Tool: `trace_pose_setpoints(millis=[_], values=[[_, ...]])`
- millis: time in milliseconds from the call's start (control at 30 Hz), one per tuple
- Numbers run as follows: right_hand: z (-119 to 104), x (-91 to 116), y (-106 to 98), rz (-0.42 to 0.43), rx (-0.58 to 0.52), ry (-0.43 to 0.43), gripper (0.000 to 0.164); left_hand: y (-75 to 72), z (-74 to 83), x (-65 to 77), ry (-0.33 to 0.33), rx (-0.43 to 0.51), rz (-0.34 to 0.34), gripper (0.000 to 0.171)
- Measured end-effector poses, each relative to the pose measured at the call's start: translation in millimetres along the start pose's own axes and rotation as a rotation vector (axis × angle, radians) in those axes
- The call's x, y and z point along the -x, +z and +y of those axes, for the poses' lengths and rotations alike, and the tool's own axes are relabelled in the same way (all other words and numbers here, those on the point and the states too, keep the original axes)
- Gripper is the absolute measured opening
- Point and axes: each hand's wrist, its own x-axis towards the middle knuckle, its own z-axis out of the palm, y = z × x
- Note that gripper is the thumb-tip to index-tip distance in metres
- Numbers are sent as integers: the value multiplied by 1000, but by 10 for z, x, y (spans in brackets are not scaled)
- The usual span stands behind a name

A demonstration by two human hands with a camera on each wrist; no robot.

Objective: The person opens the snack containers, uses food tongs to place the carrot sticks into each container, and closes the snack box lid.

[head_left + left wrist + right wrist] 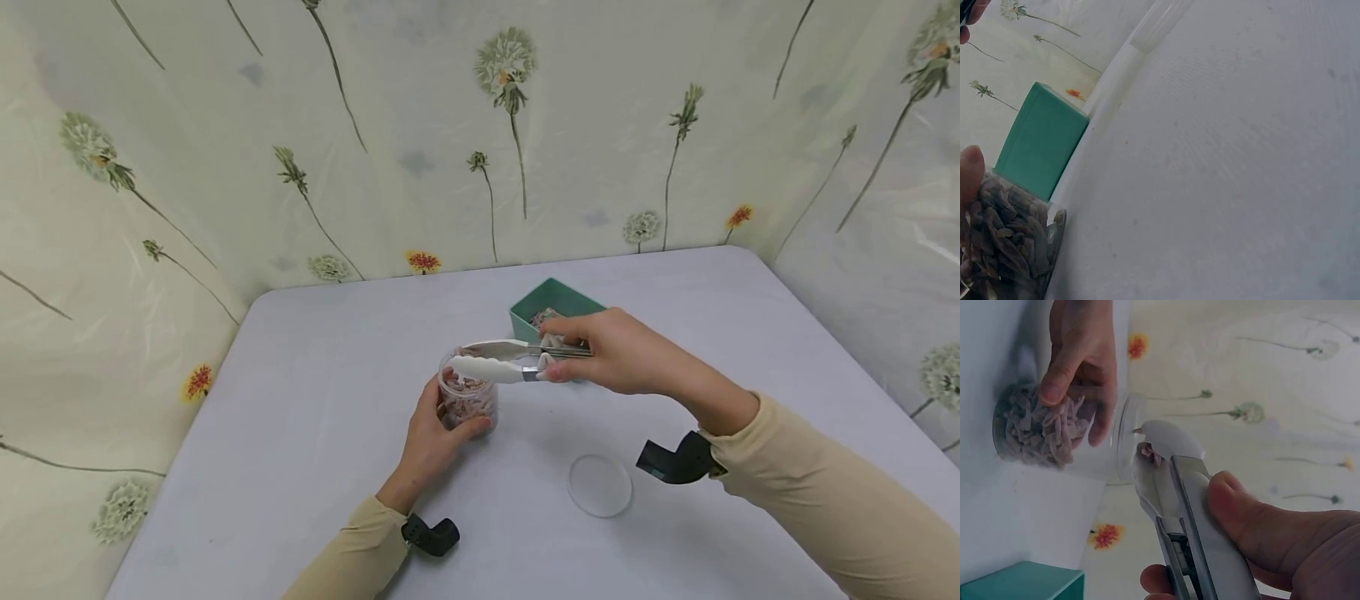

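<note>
My left hand (433, 442) grips a clear plastic jar (489, 410) that stands on the table, thumb and fingers round its side. Pinkish-brown dried pieces (1041, 428) fill the lower part of the jar. In my right hand (626, 350) is a pair of tongs (498, 369) with white scalloped tips and metal arms. The tips are at the jar's open mouth, with a few of the pieces (1150, 454) between them, as the right wrist view shows. Part of the jar also appears in the left wrist view beside my thumb (970, 175).
Behind the tongs is a green rectangular container (551, 292) with more pieces inside, partly hidden by my right hand. A clear round lid (600, 486) lies on the white-covered table (322, 375), right of the jar. Flower-printed curtains (420, 167) hang round the table.
</note>
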Motion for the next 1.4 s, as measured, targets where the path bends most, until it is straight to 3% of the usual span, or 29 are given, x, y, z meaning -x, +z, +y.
trace_pose_setpoints(millis=[400, 667, 833, 967, 1200, 1400], values=[[1, -6, 8, -21, 73, 8, 58, 0, -18, -12, 20, 11, 1, 80], [31, 8, -34, -2, 82, 9, 58, 0, -23, -6, -6, -8, -2, 84], [196, -6, -197, 62, 130, 119, 55, -7, -25, -12, -18, -9, 1, 86], [476, -54, -269, 74, 244, 270, 67, -8, -11, -8, -30, -22, 5, 88], [826, -129, -244, -37, 351, 366, 72, 8, -5, 2, -39, -29, -5, 89], [736, -285, -341, -176, 411, 424, 64, 28, -8, -3, -36, -16, -7, 89]])
